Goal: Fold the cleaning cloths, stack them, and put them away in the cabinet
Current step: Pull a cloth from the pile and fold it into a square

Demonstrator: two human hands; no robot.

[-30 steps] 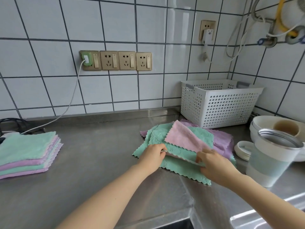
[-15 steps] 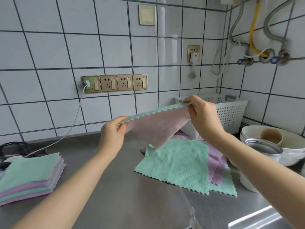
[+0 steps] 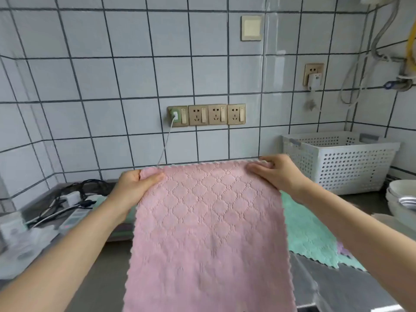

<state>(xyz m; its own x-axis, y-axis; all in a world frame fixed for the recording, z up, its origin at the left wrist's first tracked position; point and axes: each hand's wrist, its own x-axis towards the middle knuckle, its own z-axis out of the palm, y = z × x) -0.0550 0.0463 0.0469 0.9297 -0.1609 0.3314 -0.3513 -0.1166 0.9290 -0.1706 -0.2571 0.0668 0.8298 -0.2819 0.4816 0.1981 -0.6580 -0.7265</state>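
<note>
Pink square microfibre cloth (image 3: 209, 230) with embossed diamond pattern and zigzag edges hangs flat and unfolded, upright, held up by its two top corners above the counter. Mint-green microfibre cloth (image 3: 308, 235) with the same zigzag edge lies spread flat on the steel counter to the right, partly hidden behind the pink one, a lilac cloth corner (image 3: 343, 249) peeking from under it. Folded stack of cloths (image 3: 122, 230) sits behind the pink cloth's left edge, mostly hidden and blurred.

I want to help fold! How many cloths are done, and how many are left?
No exact count shows. A folded stack peeks out behind the left arm. Left hand and right hand hold up a pink cloth, still unfolded. Green cloths still wait on the counter.
</note>
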